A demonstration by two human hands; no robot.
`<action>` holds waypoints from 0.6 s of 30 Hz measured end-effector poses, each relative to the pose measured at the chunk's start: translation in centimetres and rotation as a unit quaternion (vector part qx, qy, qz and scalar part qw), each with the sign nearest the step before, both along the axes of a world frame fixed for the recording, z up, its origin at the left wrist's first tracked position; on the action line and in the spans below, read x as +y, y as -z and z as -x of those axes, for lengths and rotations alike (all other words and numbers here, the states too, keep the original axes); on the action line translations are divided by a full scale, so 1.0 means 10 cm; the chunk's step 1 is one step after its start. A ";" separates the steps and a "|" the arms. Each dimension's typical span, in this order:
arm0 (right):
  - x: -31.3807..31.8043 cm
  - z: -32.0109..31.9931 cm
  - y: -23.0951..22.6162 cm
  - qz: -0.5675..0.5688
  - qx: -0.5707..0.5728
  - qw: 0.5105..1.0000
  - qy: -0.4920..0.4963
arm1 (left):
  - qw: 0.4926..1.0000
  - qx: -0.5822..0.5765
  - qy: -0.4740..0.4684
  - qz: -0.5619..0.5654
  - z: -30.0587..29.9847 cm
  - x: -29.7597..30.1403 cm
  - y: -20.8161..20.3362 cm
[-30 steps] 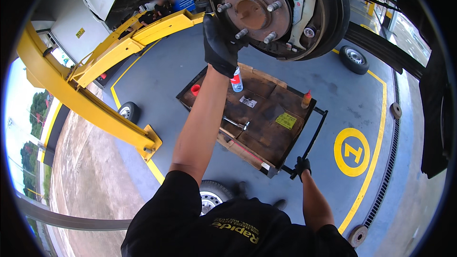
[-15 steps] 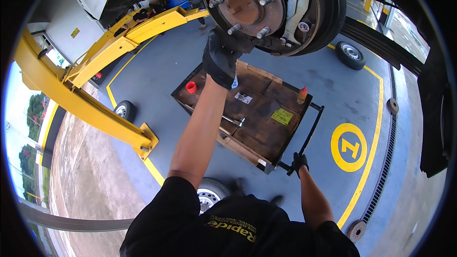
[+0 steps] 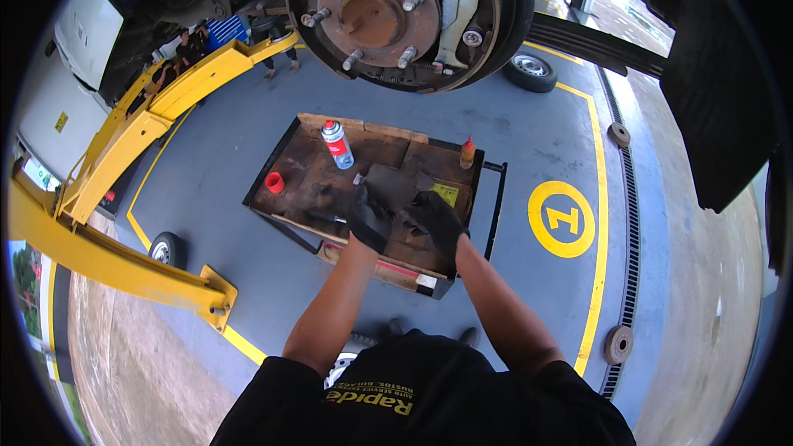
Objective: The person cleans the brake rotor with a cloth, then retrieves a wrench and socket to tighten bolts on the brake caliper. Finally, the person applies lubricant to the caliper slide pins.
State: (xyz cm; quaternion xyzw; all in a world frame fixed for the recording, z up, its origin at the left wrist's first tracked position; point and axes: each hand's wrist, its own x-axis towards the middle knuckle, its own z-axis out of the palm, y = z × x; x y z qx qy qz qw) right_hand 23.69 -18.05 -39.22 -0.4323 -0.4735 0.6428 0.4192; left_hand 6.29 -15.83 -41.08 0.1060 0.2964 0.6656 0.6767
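Both my hands wear black gloves and meet low over a wheeled tool cart (image 3: 310,128). My left hand (image 3: 369,219) closes on the near left side of a dark grey sheet, perhaps sandpaper (image 3: 391,185). My right hand (image 3: 436,221) pinches its right side; motion blurs the fingertips. On the cart stand a spray can (image 3: 338,146) with a red cap, a red cup (image 3: 274,182) and a small amber bottle (image 3: 467,154) with a red tip. A yellow-green paper (image 3: 447,193) lies partly behind my right hand. Above hangs a wheel hub (image 3: 368,21) with studs and exposed brake parts.
Yellow lift arms (image 3: 165,107) and a lift post (image 3: 124,268) rise on the left. Loose wheels lie on the floor, one at far right (image 3: 530,72), one at left (image 3: 168,249). Rusty discs (image 3: 618,344) sit along the drain grate (image 3: 628,264). People (image 3: 192,48) are in the back left.
My left hand has come down from beneath the hub to the cart. My right hand has let go of the cart's handle and joined it at the sheet. The view has shifted.
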 end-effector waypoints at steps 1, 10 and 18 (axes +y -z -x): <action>-0.01 0.05 0.04 -0.026 0.004 0.998 0.051 | 0.999 0.015 -0.022 0.029 -0.15 -0.06 0.05; -0.09 -0.15 -1.26 -0.300 0.088 0.859 0.404 | 0.918 0.108 0.379 -0.035 -0.39 -0.41 -0.66; 0.50 -0.27 -3.26 -0.673 -0.348 0.463 0.459 | 0.619 0.601 -0.295 -0.411 0.77 0.61 -2.51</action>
